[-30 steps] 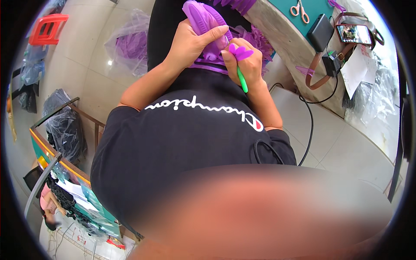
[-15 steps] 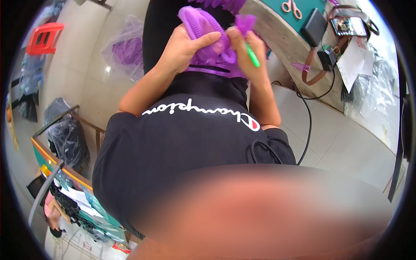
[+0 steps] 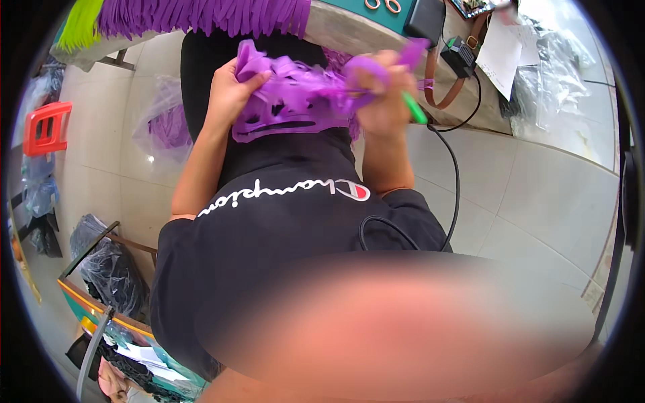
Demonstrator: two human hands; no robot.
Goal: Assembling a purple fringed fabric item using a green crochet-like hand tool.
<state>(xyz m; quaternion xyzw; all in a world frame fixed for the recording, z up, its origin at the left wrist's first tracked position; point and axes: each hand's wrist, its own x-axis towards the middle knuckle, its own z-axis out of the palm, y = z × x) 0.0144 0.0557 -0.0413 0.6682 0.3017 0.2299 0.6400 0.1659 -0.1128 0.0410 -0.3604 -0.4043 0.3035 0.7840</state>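
Observation:
My left hand (image 3: 228, 91) grips the left side of a purple rubbery sheet (image 3: 292, 104) with cut-out slots, held over my lap. My right hand (image 3: 384, 94) is closed on the sheet's right side and also holds a green-handled tool (image 3: 414, 109) that sticks out to the right. A small purple scrap (image 3: 413, 50) pokes up above the right fingers. Both forearms come up from my black shirt.
A workbench edge (image 3: 349, 30) runs across the top with purple fringed pieces (image 3: 201, 15) hanging, scissors (image 3: 383, 5), a black box (image 3: 460, 57) and a brown strap. A black cable (image 3: 457, 181) trails down. A plastic bag of purple pieces (image 3: 161, 127) and a red stool (image 3: 46, 127) stand at left.
The view has tilted down, so hands and sheet sit lower in the picture. The sheet is now spread wider between both hands, and the green tool points right.

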